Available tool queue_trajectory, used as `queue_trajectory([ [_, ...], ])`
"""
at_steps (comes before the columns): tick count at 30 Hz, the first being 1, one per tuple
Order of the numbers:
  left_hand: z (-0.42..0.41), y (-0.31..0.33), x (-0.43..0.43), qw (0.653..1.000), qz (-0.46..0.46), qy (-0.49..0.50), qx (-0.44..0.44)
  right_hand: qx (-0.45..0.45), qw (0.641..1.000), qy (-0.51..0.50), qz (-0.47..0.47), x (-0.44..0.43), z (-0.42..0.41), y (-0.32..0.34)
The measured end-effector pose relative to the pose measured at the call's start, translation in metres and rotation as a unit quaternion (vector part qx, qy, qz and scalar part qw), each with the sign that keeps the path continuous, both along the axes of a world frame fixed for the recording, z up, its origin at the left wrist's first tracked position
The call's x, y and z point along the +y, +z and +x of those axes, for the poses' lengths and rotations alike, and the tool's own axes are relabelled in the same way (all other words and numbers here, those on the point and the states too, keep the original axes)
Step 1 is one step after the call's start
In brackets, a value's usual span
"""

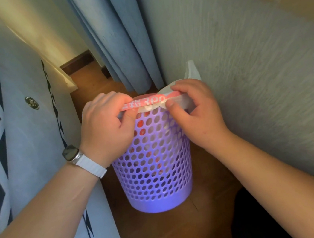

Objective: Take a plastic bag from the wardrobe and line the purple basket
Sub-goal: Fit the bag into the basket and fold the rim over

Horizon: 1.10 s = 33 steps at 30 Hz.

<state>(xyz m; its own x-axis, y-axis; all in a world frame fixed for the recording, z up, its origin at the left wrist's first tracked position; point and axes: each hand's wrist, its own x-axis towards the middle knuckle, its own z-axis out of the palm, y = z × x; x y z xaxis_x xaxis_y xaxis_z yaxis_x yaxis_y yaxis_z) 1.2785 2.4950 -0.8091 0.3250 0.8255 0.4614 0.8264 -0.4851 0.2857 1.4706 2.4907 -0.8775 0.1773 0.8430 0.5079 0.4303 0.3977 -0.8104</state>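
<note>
The purple basket (154,170), a perforated plastic bin, stands upright on the wooden floor between a bed and a wall. A white plastic bag with red print (148,102) hangs inside it and shows through the holes. The bag's edge is stretched across the near rim. My left hand (106,128), with a white watch on the wrist, grips the bag's edge at the left of the rim. My right hand (188,111) pinches the edge at the right. One white handle of the bag (191,70) sticks up against the wall.
A bed with a grey-and-black patterned cover (17,134) runs along the left. A textured wall (244,69) closes the right side. Blue curtains (116,45) hang behind the basket. The wooden floor (161,230) forms a narrow strip.
</note>
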Motion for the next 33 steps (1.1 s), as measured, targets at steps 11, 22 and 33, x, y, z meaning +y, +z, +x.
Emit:
queue_trajectory([
  [11,0.007,0.005,-0.01,0.998,0.003,-0.061,0.028,-0.046,0.997,-0.052,0.044,-0.009,-0.004,0.007],
  [22,0.013,-0.002,-0.013,0.999,-0.005,-0.034,0.041,-0.113,0.993,-0.039,0.008,-0.013,-0.014,0.008],
  [33,-0.001,0.003,-0.003,0.999,0.038,-0.02,0.011,-0.105,0.991,-0.063,-0.06,0.0,0.009,-0.002],
])
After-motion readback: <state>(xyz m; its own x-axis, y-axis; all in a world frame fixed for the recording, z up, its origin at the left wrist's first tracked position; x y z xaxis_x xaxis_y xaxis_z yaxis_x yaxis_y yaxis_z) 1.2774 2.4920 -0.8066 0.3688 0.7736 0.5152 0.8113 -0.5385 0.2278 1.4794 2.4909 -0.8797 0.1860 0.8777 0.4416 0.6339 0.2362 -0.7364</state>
